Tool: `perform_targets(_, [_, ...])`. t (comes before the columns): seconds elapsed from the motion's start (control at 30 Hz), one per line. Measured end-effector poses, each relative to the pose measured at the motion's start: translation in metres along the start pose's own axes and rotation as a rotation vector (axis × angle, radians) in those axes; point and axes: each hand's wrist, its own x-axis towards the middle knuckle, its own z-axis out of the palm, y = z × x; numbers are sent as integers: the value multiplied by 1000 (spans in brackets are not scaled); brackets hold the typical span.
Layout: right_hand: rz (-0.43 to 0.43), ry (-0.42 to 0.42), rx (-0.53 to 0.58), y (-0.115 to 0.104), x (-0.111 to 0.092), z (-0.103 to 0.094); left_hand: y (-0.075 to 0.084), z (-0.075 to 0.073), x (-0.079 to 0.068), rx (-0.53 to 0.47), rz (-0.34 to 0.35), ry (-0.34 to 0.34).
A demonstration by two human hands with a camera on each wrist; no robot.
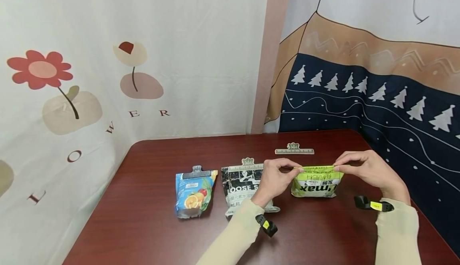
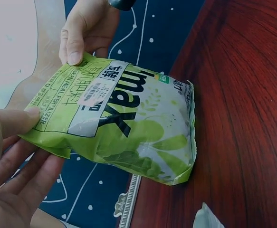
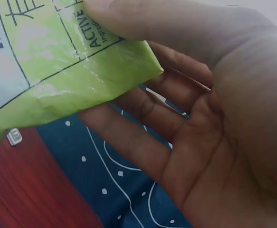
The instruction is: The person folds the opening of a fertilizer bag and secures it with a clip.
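A green and white fertilizer bag (image 1: 317, 183) stands on the table, its top edge folded over. My left hand (image 1: 276, 180) pinches the left top corner between thumb and fingers. At the right top corner, my right hand (image 1: 373, 173) pinches the folded edge the same way. The left wrist view shows the bag's printed front (image 2: 143, 109) and both thumbs lying on the green top band. In the right wrist view the thumb presses on the green corner (image 3: 95, 71), with the fingers behind it. Behind the bag lies a loose ruler-like clip (image 1: 294, 151).
A black and white bag (image 1: 237, 185) with a pale clip (image 1: 248, 162) on top stands beside my left hand, partly hidden by it. Farther left is a blue pouch (image 1: 190, 201) with a dark clip (image 1: 197, 172). Curtains hang behind the reddish-brown table (image 1: 143, 217).
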Motion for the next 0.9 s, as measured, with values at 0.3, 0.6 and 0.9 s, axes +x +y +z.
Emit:
perform_targets(0.3, [73,7,-1,2,-3,-3,-4,-8,-2,-65,-87,-8])
perform_targets(0.6, [106,28,30,10,-8,-7,-4,-9,-1,-43,-107,6])
perform_targets(0.9, [71,61,49,14,-8,-5,-4,-8,-2,-80,-98,5])
